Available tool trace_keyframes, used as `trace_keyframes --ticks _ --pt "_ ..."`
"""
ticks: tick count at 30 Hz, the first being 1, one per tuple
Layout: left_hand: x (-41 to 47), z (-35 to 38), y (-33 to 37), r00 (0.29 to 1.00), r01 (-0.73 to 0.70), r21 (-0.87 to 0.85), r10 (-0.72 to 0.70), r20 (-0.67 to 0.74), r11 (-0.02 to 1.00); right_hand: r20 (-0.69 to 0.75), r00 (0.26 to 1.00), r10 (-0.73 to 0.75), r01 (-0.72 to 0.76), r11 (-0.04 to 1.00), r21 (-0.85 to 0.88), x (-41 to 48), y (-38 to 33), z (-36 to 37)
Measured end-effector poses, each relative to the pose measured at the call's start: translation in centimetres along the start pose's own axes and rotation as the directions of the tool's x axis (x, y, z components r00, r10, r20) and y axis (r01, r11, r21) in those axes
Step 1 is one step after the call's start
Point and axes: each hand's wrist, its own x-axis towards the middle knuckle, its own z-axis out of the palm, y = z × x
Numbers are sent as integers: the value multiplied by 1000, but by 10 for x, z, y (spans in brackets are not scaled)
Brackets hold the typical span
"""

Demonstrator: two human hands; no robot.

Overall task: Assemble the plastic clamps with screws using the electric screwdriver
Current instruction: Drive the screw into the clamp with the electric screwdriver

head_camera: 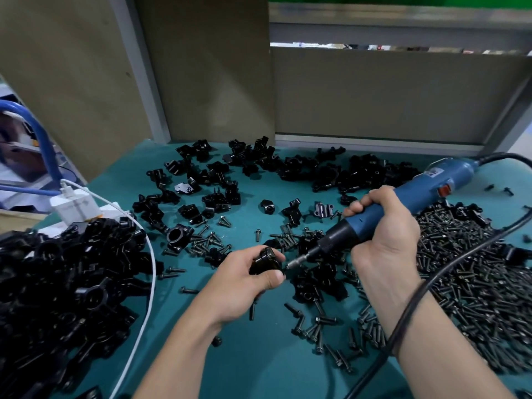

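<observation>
Curling round a black plastic clamp [263, 262], the left hand [241, 283] fingers [272, 277] pinch it over the teal counter [259, 364]. The right hand [383, 240] fingers [377, 197] wrap tightly round the blue electric screwdriver [417, 191], its bit touching the clamp's right side. Loose screws [475, 283] lie heaped right of those fingers.

Tabletop [244, 364]: teal, matt, smooth mat. Each clamp [264, 263]: black plastic, glossy, glints on edges. Screws [475, 283]: dark metal, dull sheen. Electric screwdriver [403, 197]: smooth blue plastic body, black plastic nose, shiny metal bit [299, 259]. Cord [503, 155]: black, matt. Charger [72, 204]: white glossy plastic. Back panels [388, 93]: matt tan board.
</observation>
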Motion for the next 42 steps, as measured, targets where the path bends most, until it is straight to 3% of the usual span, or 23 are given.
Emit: trace_keyframes --ticks 5,17,26,34,42 --pt "-2 -4 1 1000 21 -110 -18 23 994 6 1000 -2 2 1000 14 0 3 0" --pt "-3 -3 2 1000 3 -127 -1 20 992 -24 998 66 -65 998 22 3 2 -5" --pt "-2 4 3 989 -50 -127 31 -146 991 -32 998 53 -52 998 26 3 1 -3" --pt "1 6 0 986 -38 -39 32 -164 999 59 998 -17 20 999 -40 1 1 1" --pt "3 4 -4 979 -39 -108 16 -205 993 41 995 86 -86 996 -3 4 6 -2"
